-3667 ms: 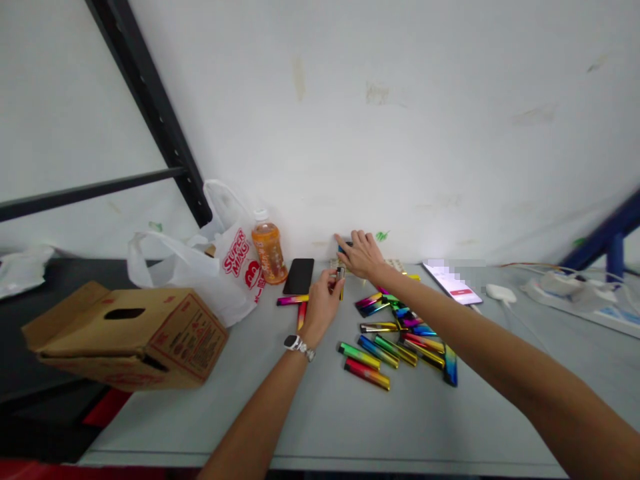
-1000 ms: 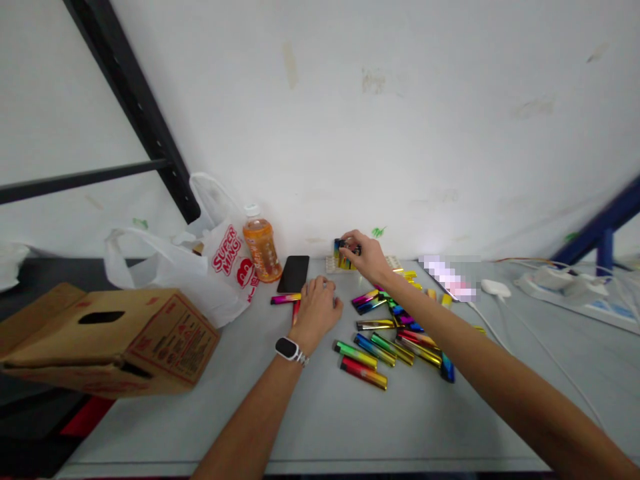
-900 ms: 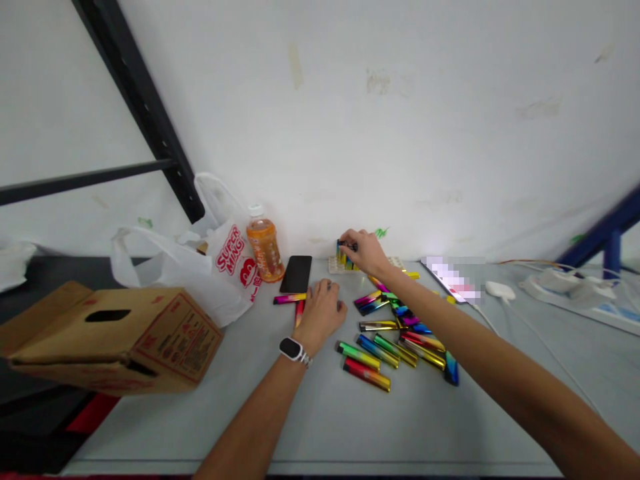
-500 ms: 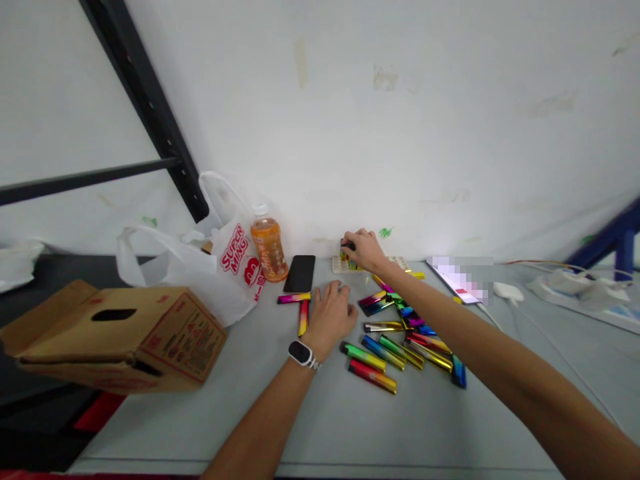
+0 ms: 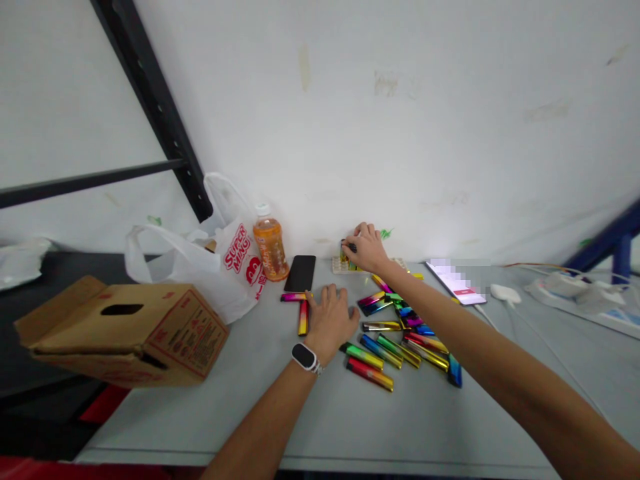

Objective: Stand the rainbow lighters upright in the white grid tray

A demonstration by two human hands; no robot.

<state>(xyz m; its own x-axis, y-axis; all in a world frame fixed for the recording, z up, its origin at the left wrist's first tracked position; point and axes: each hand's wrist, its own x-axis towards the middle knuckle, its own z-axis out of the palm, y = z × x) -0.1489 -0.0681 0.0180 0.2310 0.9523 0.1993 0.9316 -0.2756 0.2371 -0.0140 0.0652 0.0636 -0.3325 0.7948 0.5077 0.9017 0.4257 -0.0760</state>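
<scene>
Head view: the right hand (image 5: 370,248) is at the upright lighters (image 5: 344,253) on the studded plate (image 5: 339,268), centre of frame near the wall (image 5: 320,133). Its fingertips are bunched narrow at a dark top; whether they grip it, cannot tell. The left hand (image 5: 333,323), lower and left of the plate, is spread wide, palm down, low over the bench (image 5: 320,427). Its index finger appears to touch the right end of the pink-and-yellow lighter (image 5: 295,297), just below the black phone (image 5: 301,273).

Risks (judged): the uprights look tall and narrow on their bases, so a sideways nudge from the bunched fingers could tip one into its neighbours. Pressing unevenly on the plate could shift it. The right forearm (image 5: 465,333) passes over the loose lighters (image 5: 370,375), lower centre; if it drops, it could sweep some along the bench, as their shiny casings probably slide easily. A slip of the left index finger could push the pink-and-yellow lighter askew.

Change vs. 3.7 s earlier: the left hand was up beside the plate, pinching a lighter; it is now lower, with no lighter visible in its fingers. The right hand had its index finger extended over the plate; now the fingers are gathered. Loose lighters at lower centre: layout looks much the same.
</scene>
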